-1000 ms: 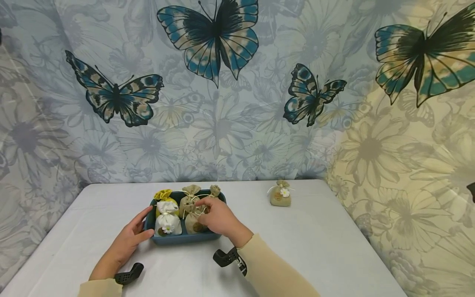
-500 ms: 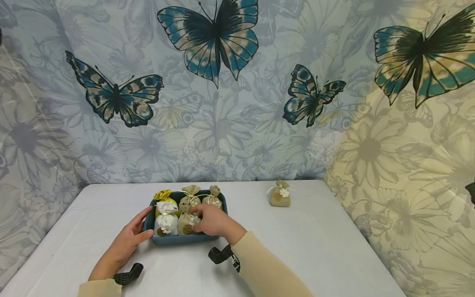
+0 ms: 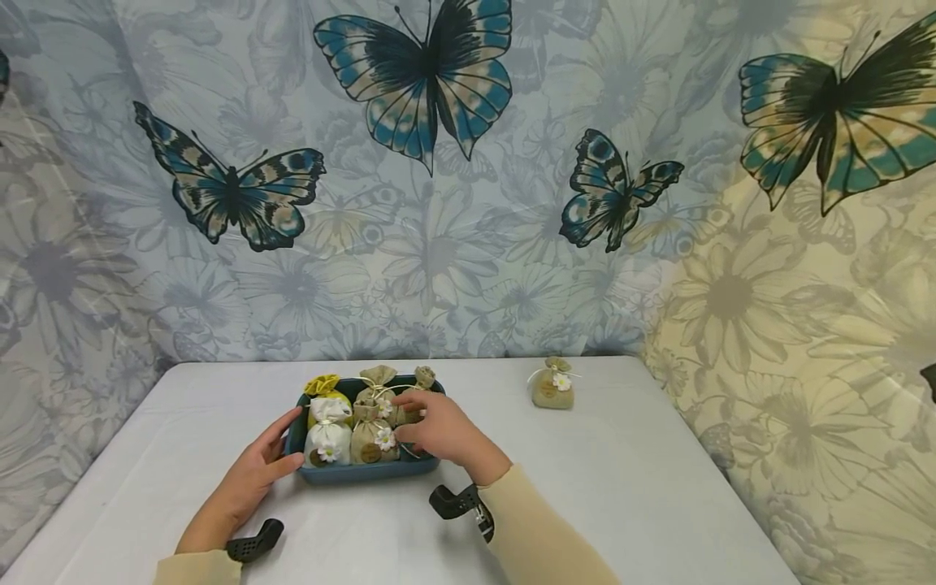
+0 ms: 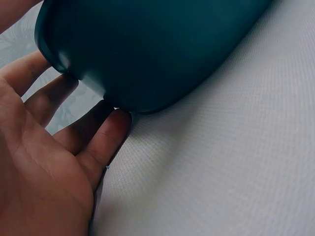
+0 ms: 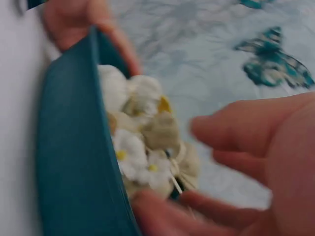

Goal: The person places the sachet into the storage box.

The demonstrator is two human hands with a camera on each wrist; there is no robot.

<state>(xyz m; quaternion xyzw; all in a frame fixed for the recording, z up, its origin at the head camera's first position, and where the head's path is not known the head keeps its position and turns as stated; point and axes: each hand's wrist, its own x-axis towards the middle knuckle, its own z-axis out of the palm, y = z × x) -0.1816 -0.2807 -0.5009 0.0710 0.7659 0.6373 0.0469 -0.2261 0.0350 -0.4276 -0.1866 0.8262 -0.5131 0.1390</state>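
Observation:
A dark teal bin [image 3: 366, 473] holds several small drawstring pouches. A yellow pouch [image 3: 322, 384] stands behind a white pouch [image 3: 329, 443] on the left. To the right are a front beige pouch [image 3: 368, 447] with a white flower, another beige pouch [image 3: 377, 377] behind it, and a third [image 3: 424, 376] partly hidden by my hand. My left hand [image 3: 252, 475] rests against the bin's left end, its extended fingertips touching the wall [image 4: 147, 54]. Over the bin's right part, my right hand [image 3: 449, 428] has its fingers spread, with nothing seen between them [image 5: 275, 147].
Apart from the bin, one beige pouch [image 3: 553, 393] with a white flower stands on the white-covered table [image 3: 621, 487], at the back right. Behind the table hangs a butterfly-patterned cloth [image 3: 439, 268].
The right hand shifted the front beige pouch left, up beside the white one, then let go and drew back to the right. The left hand has stayed at the bin's end.

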